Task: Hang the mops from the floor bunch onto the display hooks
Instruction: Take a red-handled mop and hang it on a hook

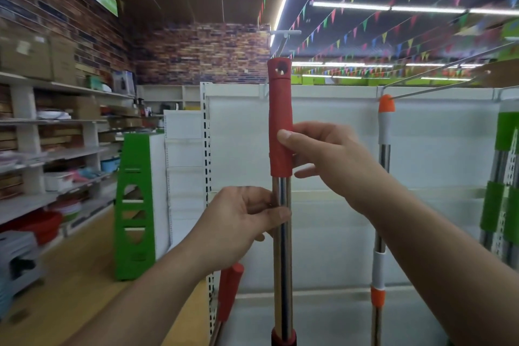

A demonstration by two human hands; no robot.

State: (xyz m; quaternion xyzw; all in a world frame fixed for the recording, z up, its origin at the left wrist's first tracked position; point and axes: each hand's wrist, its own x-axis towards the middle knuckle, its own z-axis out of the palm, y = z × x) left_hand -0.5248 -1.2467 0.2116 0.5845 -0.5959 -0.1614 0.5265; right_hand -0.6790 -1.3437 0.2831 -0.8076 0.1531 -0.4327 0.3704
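I hold a mop [281,255] upright in front of the white display panel [323,149]. It has a shiny steel pole and a red grip with a hanging hole at its top end [279,67]. My right hand [323,157] pinches the red grip from the right. My left hand [247,219] grips the steel pole just below the grip. A metal display hook [283,42] slants above the grip's top, apart from it. To the right, an orange-tipped mop [385,132] hangs from another long hook [438,87]. Another red-handled mop [229,292] leans lower left.
Green-handled mops [502,177] hang at the far right edge. A green shelf end [134,205] stands to the left on the wooden floor. Stocked shelves [56,149] line the left wall, with a grey stool [19,258] at the lower left.
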